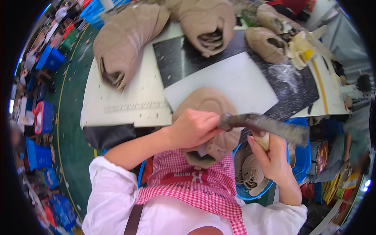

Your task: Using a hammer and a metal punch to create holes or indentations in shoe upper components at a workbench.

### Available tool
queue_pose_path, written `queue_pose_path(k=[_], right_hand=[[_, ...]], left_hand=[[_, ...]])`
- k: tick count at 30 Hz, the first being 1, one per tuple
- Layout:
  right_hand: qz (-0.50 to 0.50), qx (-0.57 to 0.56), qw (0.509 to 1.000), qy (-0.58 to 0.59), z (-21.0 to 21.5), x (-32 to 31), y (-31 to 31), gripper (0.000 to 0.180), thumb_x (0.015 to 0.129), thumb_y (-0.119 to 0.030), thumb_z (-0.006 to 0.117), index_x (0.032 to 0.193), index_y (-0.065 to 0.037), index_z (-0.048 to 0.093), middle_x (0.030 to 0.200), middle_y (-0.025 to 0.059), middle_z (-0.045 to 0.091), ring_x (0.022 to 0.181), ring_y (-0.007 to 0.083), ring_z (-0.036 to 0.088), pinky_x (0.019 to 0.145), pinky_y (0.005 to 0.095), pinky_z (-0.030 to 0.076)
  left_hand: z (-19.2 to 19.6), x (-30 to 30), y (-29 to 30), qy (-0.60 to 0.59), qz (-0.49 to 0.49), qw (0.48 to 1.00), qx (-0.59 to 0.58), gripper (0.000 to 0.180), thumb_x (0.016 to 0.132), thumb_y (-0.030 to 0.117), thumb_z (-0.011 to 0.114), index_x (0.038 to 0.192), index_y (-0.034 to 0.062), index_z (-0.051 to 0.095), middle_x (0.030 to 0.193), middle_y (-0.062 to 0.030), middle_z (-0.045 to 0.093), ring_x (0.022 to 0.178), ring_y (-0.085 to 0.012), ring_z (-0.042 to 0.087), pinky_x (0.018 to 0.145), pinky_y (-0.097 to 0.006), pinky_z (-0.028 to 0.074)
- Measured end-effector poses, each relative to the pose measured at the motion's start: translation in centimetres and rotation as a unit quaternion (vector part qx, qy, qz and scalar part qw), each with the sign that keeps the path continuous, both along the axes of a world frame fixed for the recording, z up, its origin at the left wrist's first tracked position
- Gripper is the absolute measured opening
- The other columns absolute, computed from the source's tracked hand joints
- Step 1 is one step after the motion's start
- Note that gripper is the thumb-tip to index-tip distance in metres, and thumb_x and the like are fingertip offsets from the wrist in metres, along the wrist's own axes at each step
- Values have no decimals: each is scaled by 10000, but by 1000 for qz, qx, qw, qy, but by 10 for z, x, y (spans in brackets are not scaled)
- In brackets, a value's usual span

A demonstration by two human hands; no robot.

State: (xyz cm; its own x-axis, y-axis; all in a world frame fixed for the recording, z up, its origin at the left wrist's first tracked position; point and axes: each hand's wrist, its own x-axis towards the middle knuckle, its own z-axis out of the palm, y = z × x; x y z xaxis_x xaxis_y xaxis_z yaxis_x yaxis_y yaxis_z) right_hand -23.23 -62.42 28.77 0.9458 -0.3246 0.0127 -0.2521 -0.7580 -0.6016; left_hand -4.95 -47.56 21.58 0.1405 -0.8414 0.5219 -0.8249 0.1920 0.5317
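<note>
A tan shoe upper (207, 102) rests at the table's near edge, against my apron, with its opening toward me. My left hand (196, 127) is closed on its upper side, fingers curled inward; the fingertips are partly hidden. Wrapped round the wooden handle of a hammer (247, 120) is my right hand (273, 156), thumb along the handle. The hammer's dark head is held over the shoe upper, its front end close beside my left fingers. Its rear end is smeared by motion. Whether the head touches the shoe upper I cannot tell.
A white board (225, 82) lies on a black slab (172, 58) across the pale table (135, 115). Stacked tan uppers (133, 35) stand behind, with more uppers (266, 45) beside a cream pot (300, 47) at right. Below right, a blue basket (250, 196) holds shoes.
</note>
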Motion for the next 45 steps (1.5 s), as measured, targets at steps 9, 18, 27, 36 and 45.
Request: queue_pose_path(k=[9, 18, 27, 36, 45], right_hand=[[93, -183, 969, -139, -68, 0, 36, 422, 666, -331, 711, 1002, -94, 615, 978, 70, 602, 715, 160, 610, 519, 261, 469], [-136, -292, 888, -328, 13, 64, -132, 372, 674, -2, 642, 1037, -80, 617, 1001, 96, 617, 856, 266, 619, 709, 299, 490], [-246, 19, 941, -231, -47, 143, -256, 264, 796, -180, 671, 966, 16, 626, 821, 142, 649, 747, 213, 603, 695, 293, 442], [-209, 204, 946, -141, -25, 77, -119, 152, 791, -128, 653, 849, 12, 642, 719, 45, 627, 505, 27, 445, 462, 205, 351], [66, 44, 997, -10, -44, 120, -40, 440, 608, -239, 780, 968, -32, 633, 692, 131, 606, 615, 210, 580, 597, 314, 451]], left_hand=[[22, 34, -22, 347, 54, 933, 83, 180, 915, 148, 480, 869, -13, 547, 840, -69, 605, 721, -116, 584, 671, -251, 465], [4, 104, -53, -323, 204, 922, 57, 92, 694, 60, 567, 719, -28, 577, 1012, -160, 539, 1024, -286, 474, 930, -381, 376], [77, 62, -21, -199, 129, 965, -108, 118, 674, 92, 594, 771, 26, 592, 1023, -109, 548, 969, -260, 521, 931, -414, 385], [-10, -56, 97, -33, -121, 983, 133, 183, 753, 186, 593, 815, 14, 576, 1080, -177, 562, 982, -298, 543, 836, -375, 466], [-6, -39, 80, 178, -193, 962, 75, 96, 748, 99, 636, 760, 10, 601, 1057, -122, 564, 955, -255, 535, 795, -327, 454]])
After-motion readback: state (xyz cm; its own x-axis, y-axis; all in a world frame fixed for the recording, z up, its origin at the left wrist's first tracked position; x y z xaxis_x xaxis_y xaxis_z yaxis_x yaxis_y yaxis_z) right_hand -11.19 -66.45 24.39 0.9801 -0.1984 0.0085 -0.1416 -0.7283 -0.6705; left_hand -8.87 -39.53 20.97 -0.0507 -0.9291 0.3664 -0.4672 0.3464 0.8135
